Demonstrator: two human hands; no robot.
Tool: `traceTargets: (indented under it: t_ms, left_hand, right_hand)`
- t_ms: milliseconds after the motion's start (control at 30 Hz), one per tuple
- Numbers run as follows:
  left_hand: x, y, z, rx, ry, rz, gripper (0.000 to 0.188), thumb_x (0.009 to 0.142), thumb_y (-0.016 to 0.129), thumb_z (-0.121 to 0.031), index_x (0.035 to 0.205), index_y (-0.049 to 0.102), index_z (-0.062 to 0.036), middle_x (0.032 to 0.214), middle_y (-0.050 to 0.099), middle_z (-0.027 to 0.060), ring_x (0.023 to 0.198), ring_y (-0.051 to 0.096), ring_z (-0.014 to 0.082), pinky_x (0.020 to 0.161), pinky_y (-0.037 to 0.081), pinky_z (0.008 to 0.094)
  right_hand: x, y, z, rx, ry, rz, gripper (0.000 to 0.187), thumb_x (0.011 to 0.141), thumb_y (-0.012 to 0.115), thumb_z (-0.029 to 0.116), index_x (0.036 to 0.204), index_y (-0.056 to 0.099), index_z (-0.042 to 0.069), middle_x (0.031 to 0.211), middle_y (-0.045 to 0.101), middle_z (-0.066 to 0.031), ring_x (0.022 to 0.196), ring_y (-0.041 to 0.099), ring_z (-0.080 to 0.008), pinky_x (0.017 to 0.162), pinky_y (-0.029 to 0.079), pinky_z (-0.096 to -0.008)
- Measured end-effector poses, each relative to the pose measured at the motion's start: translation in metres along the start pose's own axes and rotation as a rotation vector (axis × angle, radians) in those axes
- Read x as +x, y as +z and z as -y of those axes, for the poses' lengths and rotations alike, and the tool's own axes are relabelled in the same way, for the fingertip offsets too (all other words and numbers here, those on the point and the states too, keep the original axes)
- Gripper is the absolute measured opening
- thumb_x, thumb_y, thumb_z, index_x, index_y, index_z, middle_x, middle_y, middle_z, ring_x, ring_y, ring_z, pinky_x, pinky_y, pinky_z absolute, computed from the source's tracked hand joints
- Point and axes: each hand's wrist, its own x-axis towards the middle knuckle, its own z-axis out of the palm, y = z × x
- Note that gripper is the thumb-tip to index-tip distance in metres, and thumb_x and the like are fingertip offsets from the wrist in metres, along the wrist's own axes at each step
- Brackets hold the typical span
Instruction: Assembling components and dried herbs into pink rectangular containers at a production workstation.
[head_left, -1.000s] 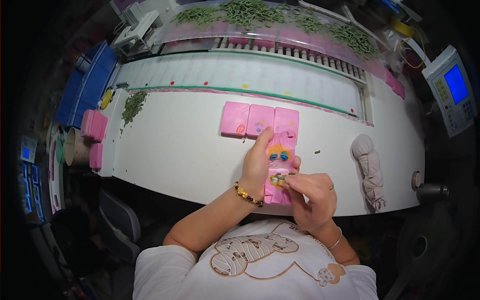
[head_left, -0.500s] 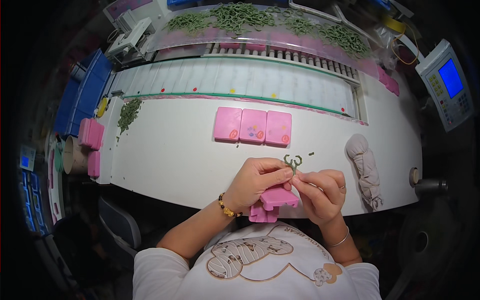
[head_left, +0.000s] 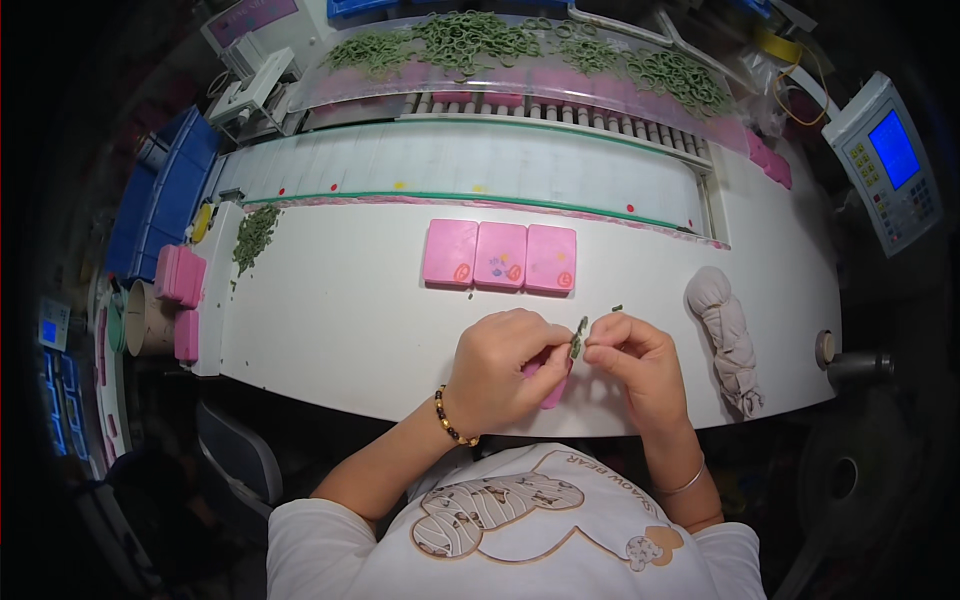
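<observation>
Left hand: curled in almost all the way, back turned up, thumb and pointing finger pinched on the green piece.
Right hand: half curled, thumb and first finger brought close together at the right side of the green piece; touching it or just beside it, cannot tell which.
Green piece: small and thin, between the two hands, over the near part of the white table.
Which way it points: long side running near to far, far tip poking up past the left fingers and leaning a little to the right.
Pink piece: under the left thumb, mostly hidden; long side of the bit in sight running near to far, near end tipped a bit left; cannot tell how tightly held.
Three pink blocks: side by side in a row on the table, beyond the hands and a little to the left.
Green crumb: alone on the table, just past the right hand.
Green bits: in a loose heap at the far left of the table.
Cloth bundle: pale and wrinkled, to the right of the right hand, long side running near to far.
White belt: across the far side, dotted with red and yellow spots.
Green rings: heaped farthest away, past the belt.
</observation>
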Motion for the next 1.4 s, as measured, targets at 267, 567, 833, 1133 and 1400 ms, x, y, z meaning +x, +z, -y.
traceTargets:
  t_ms: [267, 567, 833, 1133, 1400]
  left_hand:
    - [0.002, 0.001, -0.005, -0.231, -0.354, -0.059, 0.007, 0.079, 0.069, -0.003, 0.081, 0.066, 0.0028, 0.074, 0.066, 0.0061, 0.067, 0.061, 0.0090, 0.062, 0.049, 0.0237]
    - [0.000, -0.002, -0.005, -0.287, -0.360, 0.111, 0.010, 0.080, 0.070, -0.006, 0.081, 0.065, 0.0036, 0.075, 0.065, 0.0060, 0.069, 0.060, 0.0085, 0.064, 0.049, 0.0232]
    - [0.001, -0.002, -0.002, -0.241, -0.259, 0.071, 0.016, 0.079, 0.067, -0.003, 0.093, 0.067, 0.0040, 0.079, 0.064, 0.0075, 0.069, 0.061, 0.0104, 0.065, 0.050, 0.0237]
    - [-0.001, -0.003, -0.003, -0.308, -0.311, 0.052, 0.015, 0.080, 0.069, -0.009, 0.090, 0.066, 0.0028, 0.078, 0.064, 0.0076, 0.066, 0.062, 0.0130, 0.064, 0.050, 0.0261]
    - [0.005, -0.009, -0.001, -0.381, -0.421, 0.216, 0.011, 0.085, 0.067, -0.009, 0.089, 0.067, 0.0017, 0.075, 0.063, 0.0008, 0.070, 0.057, 0.0044, 0.064, 0.048, 0.0215]
  right_hand:
    - [0.010, -0.002, 0.019, -0.775, -0.377, -0.262, 0.018, 0.092, 0.060, 0.007, 0.103, 0.071, 0.000, 0.101, 0.066, -0.0105, 0.086, 0.061, -0.0126, 0.068, 0.048, -0.0244]
    - [0.011, 0.015, 0.015, -0.065, 0.055, 0.065, 0.024, 0.089, 0.063, 0.001, 0.111, 0.069, 0.002, 0.103, 0.062, -0.0057, 0.091, 0.060, -0.0108, 0.078, 0.050, -0.0246]
    - [0.010, 0.013, 0.009, -0.092, -0.062, 0.045, 0.022, 0.083, 0.065, -0.006, 0.103, 0.071, 0.000, 0.098, 0.060, -0.0062, 0.090, 0.060, -0.0122, 0.078, 0.050, -0.0231]
    - [0.012, 0.023, 0.016, -0.098, -0.064, 0.019, 0.024, 0.083, 0.066, -0.006, 0.107, 0.070, 0.000, 0.099, 0.061, -0.0056, 0.089, 0.060, -0.0114, 0.075, 0.050, -0.0223]
    - [0.011, 0.019, 0.009, -0.082, -0.021, -0.032, 0.022, 0.087, 0.065, -0.001, 0.109, 0.067, 0.000, 0.098, 0.063, -0.0038, 0.088, 0.058, -0.0090, 0.076, 0.049, -0.0221]
